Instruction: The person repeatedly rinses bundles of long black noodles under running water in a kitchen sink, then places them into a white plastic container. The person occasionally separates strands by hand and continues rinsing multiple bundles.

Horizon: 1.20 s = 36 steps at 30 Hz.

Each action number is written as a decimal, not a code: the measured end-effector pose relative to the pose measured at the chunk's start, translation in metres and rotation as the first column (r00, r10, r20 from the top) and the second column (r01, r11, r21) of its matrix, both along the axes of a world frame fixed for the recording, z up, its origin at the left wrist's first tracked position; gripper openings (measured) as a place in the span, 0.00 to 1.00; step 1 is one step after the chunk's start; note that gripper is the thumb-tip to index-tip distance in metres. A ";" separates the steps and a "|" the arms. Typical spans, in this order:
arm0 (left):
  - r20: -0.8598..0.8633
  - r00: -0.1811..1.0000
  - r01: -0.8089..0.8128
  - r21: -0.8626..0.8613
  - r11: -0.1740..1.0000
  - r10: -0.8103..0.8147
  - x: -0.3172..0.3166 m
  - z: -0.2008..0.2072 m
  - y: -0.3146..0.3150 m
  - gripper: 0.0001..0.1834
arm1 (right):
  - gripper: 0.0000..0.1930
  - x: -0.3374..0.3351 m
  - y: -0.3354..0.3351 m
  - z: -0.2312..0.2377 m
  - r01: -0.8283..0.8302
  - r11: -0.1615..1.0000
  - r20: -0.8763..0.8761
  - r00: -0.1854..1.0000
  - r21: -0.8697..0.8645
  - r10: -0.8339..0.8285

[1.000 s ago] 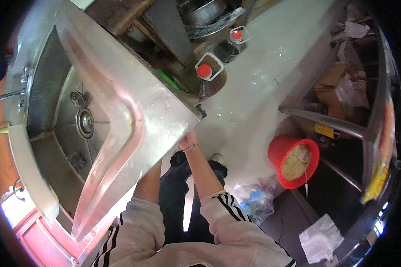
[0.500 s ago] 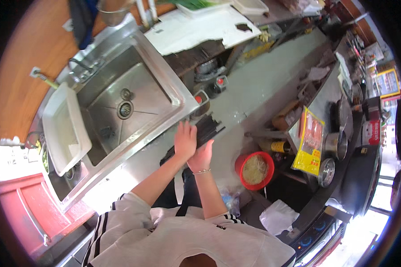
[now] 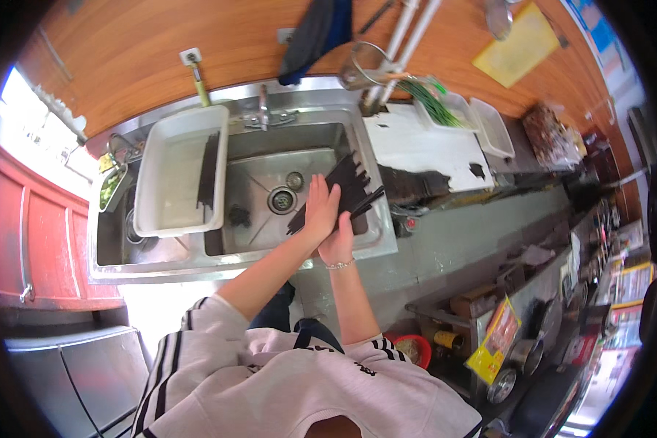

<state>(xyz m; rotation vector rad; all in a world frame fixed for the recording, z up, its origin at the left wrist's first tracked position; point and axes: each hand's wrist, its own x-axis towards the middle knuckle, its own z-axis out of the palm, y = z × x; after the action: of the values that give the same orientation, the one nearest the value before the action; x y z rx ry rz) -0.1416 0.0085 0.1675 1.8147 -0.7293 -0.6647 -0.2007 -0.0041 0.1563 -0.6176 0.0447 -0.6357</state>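
A bundle of thin black chopsticks point(image 3: 348, 188) is pressed between my two hands, over the right part of the steel sink point(image 3: 255, 174). My left hand point(image 3: 320, 208) lies over the bundle with its fingers straight and together. Below it, my right hand point(image 3: 337, 241) supports the bundle's near side, its thumb pointing up; its other fingers are largely hidden. The chopstick ends fan out unevenly past my fingers. More dark chopsticks point(image 3: 209, 171) lie along the right side of a white plastic tub point(image 3: 169, 179), which rests across the sink's left part.
A faucet point(image 3: 263, 109) rises behind the basin. To the right, a worn white board point(image 3: 409, 146) carries a tray of green stalks point(image 3: 438, 106). A red bucket point(image 3: 420, 349) stands on the floor near a cluttered counter. Red cabinet doors point(image 3: 47, 226) are at the left.
My view and body have turned left toward the sink. The chopsticks in my hands have come from over the floor beside the sink to above its basin. Both hands keep their hold.
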 end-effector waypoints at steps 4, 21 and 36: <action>-0.213 0.973 0.071 -0.072 0.995 -0.085 0.053 -0.020 0.009 0.35 | 0.10 0.082 -0.038 -0.017 0.271 0.953 -0.431 0.883 0.138 -0.189; -0.744 0.667 -0.283 -0.203 0.937 0.040 0.156 -0.049 0.051 0.20 | 0.10 0.174 0.000 0.006 0.167 0.979 -0.413 0.888 -0.120 -0.202; 0.513 0.837 -0.334 0.204 0.920 0.190 0.148 0.041 0.021 0.25 | 0.13 0.162 -0.027 0.027 0.048 0.999 -0.310 0.949 -0.011 -0.050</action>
<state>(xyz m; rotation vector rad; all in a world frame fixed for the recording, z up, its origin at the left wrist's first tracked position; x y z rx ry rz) 0.0062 0.0292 0.2084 2.3423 -0.7064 -0.1201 -0.0386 -0.0311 0.1831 -0.7177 0.3546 -0.5817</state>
